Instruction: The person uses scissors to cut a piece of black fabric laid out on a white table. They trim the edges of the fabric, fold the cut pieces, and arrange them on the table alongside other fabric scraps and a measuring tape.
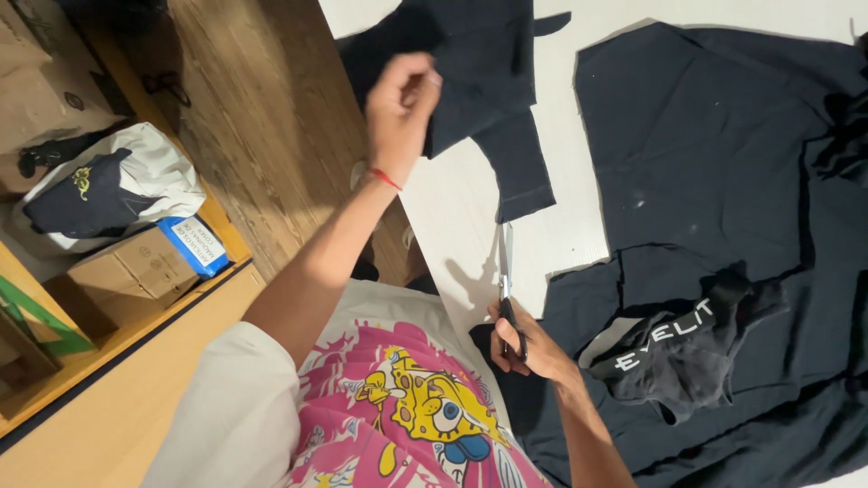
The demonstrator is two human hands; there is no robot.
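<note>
My left hand (402, 99) is raised and pinches the edge of a cut piece of black fabric (488, 99), lifting it off the white table (452, 208). Lower down, my right hand (524, 348) grips the black handles of a pair of scissors (505, 271). The silver blades point away from me along the table toward the hanging end of that piece. A large black cloth (723, 145) lies spread over the right side of the table. On it sits a crumpled black garment (678, 357) with a band of white lettering, close to my right wrist.
Left of the table are a wooden floor (262, 108) and a low wooden shelf. On it stand a cardboard box (136, 271), a blue and white packet (194, 242) and a white bag holding a dark cap (90, 194). My white and pink printed shirt fills the bottom.
</note>
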